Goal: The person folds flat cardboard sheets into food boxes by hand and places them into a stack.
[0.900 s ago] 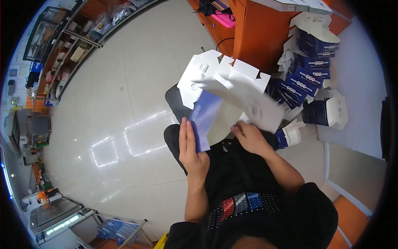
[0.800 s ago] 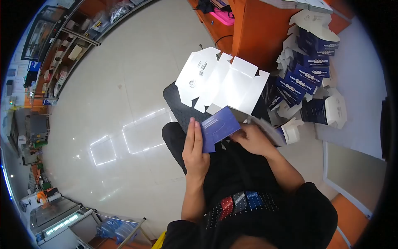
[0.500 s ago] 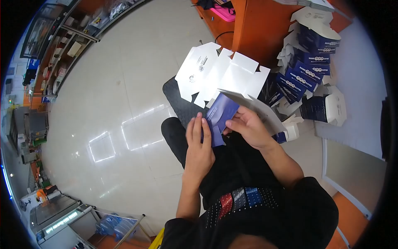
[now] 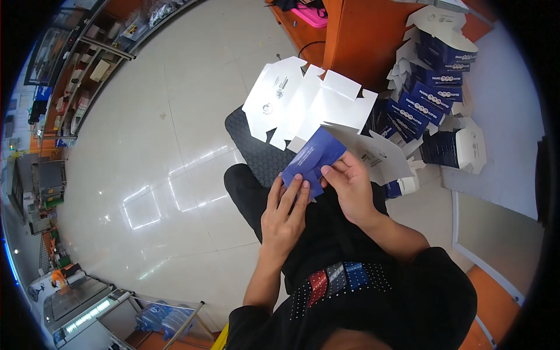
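Blue carton (image 4: pixel 318 153) is held above the lap (image 4: pixel 332 233), its white flap (image 4: pixel 379 157) out to the right. The left hand (image 4: pixel 284 219) lies back up, fingers slightly spread across its lower part; the right hand (image 4: pixel 353 184) pinches its right edge, thumb on top. Boxes (image 4: pixel 429 96) pile beside the orange cabinet (image 4: pixel 356 46), contents hidden
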Action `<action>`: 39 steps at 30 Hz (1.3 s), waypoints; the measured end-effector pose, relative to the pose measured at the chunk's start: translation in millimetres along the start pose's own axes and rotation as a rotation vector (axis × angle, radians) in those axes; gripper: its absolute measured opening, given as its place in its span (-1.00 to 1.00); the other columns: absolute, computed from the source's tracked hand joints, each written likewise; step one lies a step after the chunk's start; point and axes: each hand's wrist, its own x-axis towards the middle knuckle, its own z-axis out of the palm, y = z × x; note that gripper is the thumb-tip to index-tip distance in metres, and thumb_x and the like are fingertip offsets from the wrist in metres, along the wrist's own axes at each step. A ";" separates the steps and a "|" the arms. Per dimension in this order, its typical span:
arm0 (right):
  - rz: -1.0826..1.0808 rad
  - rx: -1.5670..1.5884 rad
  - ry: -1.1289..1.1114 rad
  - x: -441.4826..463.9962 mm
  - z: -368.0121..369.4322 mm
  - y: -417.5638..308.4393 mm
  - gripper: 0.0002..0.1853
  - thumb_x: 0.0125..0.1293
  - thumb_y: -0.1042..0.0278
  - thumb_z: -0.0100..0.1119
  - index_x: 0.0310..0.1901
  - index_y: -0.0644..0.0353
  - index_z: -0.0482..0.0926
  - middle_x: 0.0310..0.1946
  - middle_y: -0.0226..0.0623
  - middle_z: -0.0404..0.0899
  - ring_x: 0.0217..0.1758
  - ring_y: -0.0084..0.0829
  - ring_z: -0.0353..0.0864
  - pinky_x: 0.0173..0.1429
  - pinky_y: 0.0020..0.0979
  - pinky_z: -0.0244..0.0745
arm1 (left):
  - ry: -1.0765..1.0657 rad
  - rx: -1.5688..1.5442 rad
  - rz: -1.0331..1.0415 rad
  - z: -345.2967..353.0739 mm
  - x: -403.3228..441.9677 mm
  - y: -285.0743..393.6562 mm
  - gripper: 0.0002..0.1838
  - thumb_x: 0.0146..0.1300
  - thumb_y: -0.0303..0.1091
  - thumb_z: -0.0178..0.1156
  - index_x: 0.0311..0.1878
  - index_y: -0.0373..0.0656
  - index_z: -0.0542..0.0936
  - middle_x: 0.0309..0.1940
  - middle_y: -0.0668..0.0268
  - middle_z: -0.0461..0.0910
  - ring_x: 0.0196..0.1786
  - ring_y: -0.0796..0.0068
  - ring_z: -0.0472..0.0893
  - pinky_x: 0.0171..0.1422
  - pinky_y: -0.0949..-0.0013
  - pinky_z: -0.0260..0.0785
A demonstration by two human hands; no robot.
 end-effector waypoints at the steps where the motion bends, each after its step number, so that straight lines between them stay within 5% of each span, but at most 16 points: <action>1: -0.023 0.004 0.013 -4.0 1.2 1.3 -0.69 0.48 0.60 0.12 0.21 0.31 0.49 -0.04 -0.31 0.67 -0.14 -0.61 0.58 -0.06 -0.51 0.53 | 0.024 -0.007 -0.005 4.0 -1.0 1.7 -0.51 0.10 -0.64 0.36 0.16 -0.17 0.70 0.26 0.18 0.59 0.25 -0.19 0.57 0.17 0.07 0.64; 7: -0.024 0.038 0.078 -30.1 11.0 14.3 -0.76 0.47 0.61 0.15 0.13 0.38 0.51 -0.09 -0.28 0.68 -0.14 -0.55 0.68 -0.03 -0.48 0.64 | 0.100 -0.022 -0.107 24.7 -2.8 10.6 -0.55 0.14 -0.61 0.36 0.15 -0.34 0.67 0.30 0.00 0.56 0.28 -0.21 0.56 0.36 -0.05 0.46; 12: 0.039 0.049 0.047 -24.2 -10.5 9.6 -0.73 0.45 0.60 0.19 0.15 0.37 0.52 0.00 -0.23 0.67 -0.10 -0.51 0.70 -0.01 -0.45 0.66 | -0.020 -0.290 -0.168 11.8 10.3 4.6 -0.35 0.27 -0.26 0.38 0.39 -0.33 0.50 0.46 -0.09 0.38 0.50 -0.22 0.34 0.54 -0.07 0.19; 14: 0.063 0.074 0.021 -21.8 -10.6 -1.5 -0.75 0.45 0.62 0.18 0.12 0.35 0.47 -0.02 -0.24 0.61 -0.09 -0.46 0.71 0.01 -0.39 0.69 | 0.001 -0.316 -0.178 9.5 21.4 -2.8 -0.27 0.18 -0.26 0.46 0.40 -0.32 0.49 0.44 -0.09 0.40 0.46 -0.25 0.37 0.48 -0.10 0.26; 18: 0.101 0.016 -0.083 -17.6 -29.0 -9.1 -0.81 0.46 0.63 0.14 0.04 0.34 0.43 -0.13 -0.26 0.55 -0.11 -0.42 0.73 -0.03 -0.38 0.72 | -0.167 -0.630 -0.332 17.8 35.6 -5.9 -0.30 0.19 -0.29 0.48 0.38 -0.31 0.50 0.27 -0.09 0.57 0.30 -0.07 0.60 0.37 0.16 0.44; 21: 0.134 -0.079 -0.030 -12.3 -46.3 -12.8 -0.74 0.44 0.65 0.14 0.11 0.37 0.41 -0.09 -0.21 0.58 -0.16 -0.40 0.76 -0.13 -0.45 0.72 | -0.155 -0.562 -0.315 37.3 33.5 -10.4 -0.37 0.22 -0.33 0.47 0.34 -0.29 0.54 0.20 -0.07 0.62 0.15 0.02 0.71 0.21 0.24 0.56; 24: -0.033 -0.427 0.027 -6.8 -53.9 -21.2 -0.66 0.41 0.67 0.15 0.18 0.39 0.38 0.00 -0.13 0.61 -0.12 -0.39 0.77 -0.11 -0.47 0.71 | -0.156 -0.653 -0.364 43.6 33.7 0.1 -0.37 0.19 -0.35 0.48 0.33 -0.28 0.55 0.16 -0.06 0.64 0.11 0.02 0.72 0.15 0.24 0.60; 28: -0.025 -0.495 0.042 -5.9 -44.3 -26.7 -0.59 0.39 0.64 0.20 0.23 0.38 0.37 0.07 -0.02 0.62 -0.04 -0.36 0.77 -0.05 -0.44 0.69 | -0.139 -0.531 -0.272 44.3 36.9 11.1 -0.34 0.13 -0.35 0.51 0.33 -0.27 0.55 0.12 -0.05 0.65 0.08 -0.01 0.73 0.13 0.22 0.62; 34: -0.391 -0.506 0.097 5.2 -44.1 -31.7 -0.47 0.42 0.53 0.23 0.36 0.37 0.32 0.04 -0.04 0.64 0.00 -0.39 0.73 0.09 -0.41 0.60 | -0.244 -0.394 -0.244 38.8 33.6 11.8 -0.28 0.23 -0.39 0.39 0.44 -0.36 0.38 0.12 -0.13 0.63 0.06 -0.07 0.72 0.07 0.15 0.64; 39: -0.207 -0.386 0.020 4.1 -49.6 -38.5 -0.70 0.43 0.49 0.25 0.15 0.33 0.63 -0.13 -0.19 0.72 -0.16 -0.51 0.67 -0.02 -0.50 0.52 | -0.263 -0.388 -0.228 35.1 31.2 8.8 -0.32 0.30 -0.45 0.30 0.46 -0.40 0.33 0.19 -0.20 0.58 0.13 -0.15 0.68 0.14 0.12 0.61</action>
